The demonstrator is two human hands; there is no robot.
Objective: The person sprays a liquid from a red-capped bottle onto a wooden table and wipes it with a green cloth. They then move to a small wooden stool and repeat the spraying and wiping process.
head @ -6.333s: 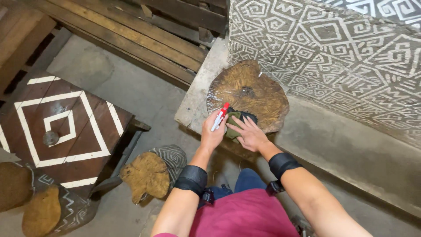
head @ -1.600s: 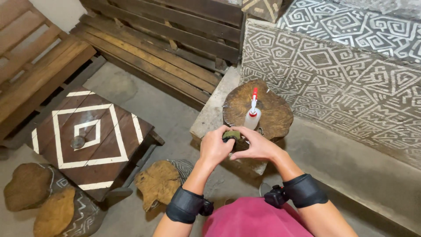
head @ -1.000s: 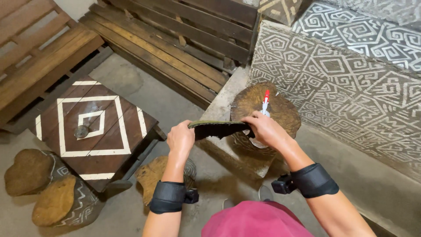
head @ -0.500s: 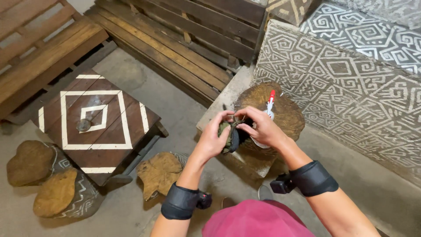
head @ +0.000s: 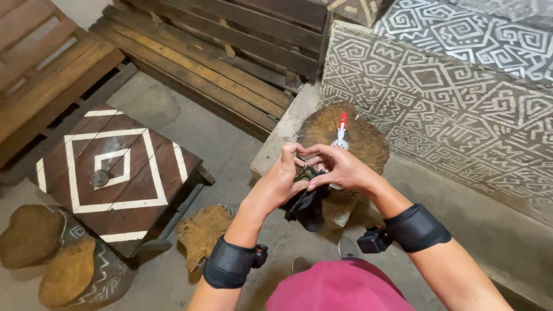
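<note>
My left hand (head: 280, 179) and my right hand (head: 340, 170) meet in front of me, both pinching a small dark piece of cloth (head: 307, 203) that hangs down bunched below the fingers. Just beyond the hands a round wooden slab (head: 368, 141) lies on a concrete ledge (head: 276, 141). A white bottle with a red cap (head: 341, 131) stands upright on the slab, partly behind my right hand. Both wrists wear black bands.
A low wooden table painted with white diamonds (head: 118, 173) stands to the left. Rough wood pieces (head: 201, 230) lie on the floor by it. Wooden pallets (head: 230, 69) line the back. A wall with white geometric patterns (head: 461, 109) rises at right.
The cloth was stretched wide between my hands a second ago. The hands have since come together and the cloth now hangs bunched. The bottle went from my left hand to standing on the slab.
</note>
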